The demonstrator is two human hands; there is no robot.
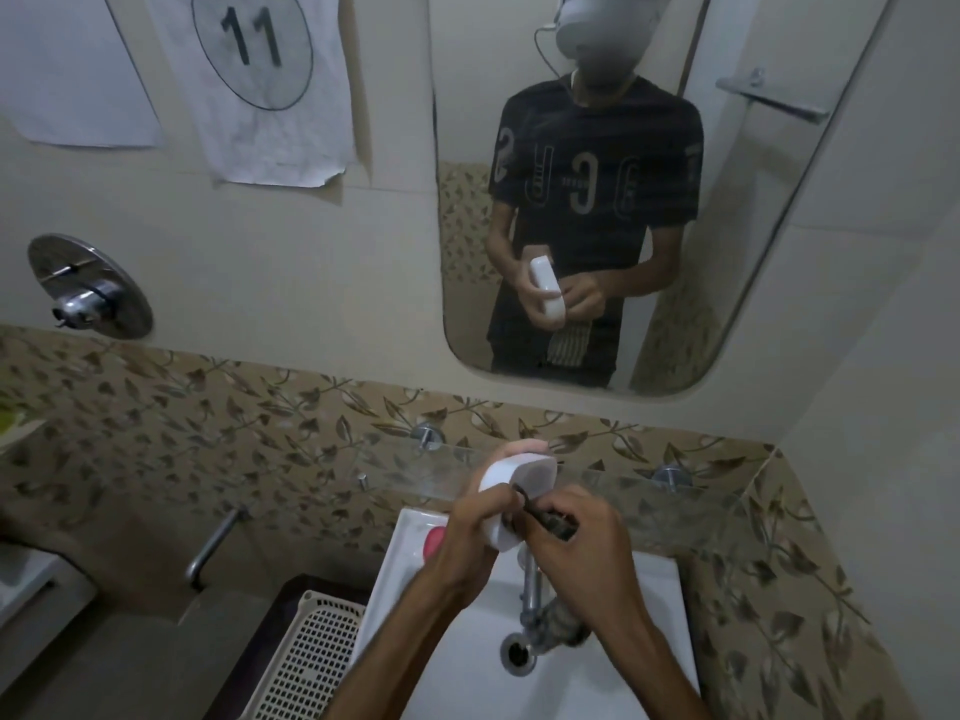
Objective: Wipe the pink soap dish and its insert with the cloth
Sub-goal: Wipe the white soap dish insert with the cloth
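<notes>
My left hand [466, 535] holds the pale pink soap dish [514, 475] tilted on edge above the back of the sink. My right hand [584, 545] pinches a dark cloth [558, 527] against the lower edge of the dish. The rest of the cloth hangs down below that hand, in front of the tap. A brighter pink piece [434, 542] lies on the sink's back ledge, half hidden by my left hand; I cannot tell whether it is the insert. The mirror shows the same grip from the front.
A white sink [613, 667] with a drain [518, 652] and a metal tap [530, 584] lies below my hands. A glass shelf [654, 493] runs along the wall behind them. A white perforated basket [311, 654] stands at the left, near a wall spout [213, 543].
</notes>
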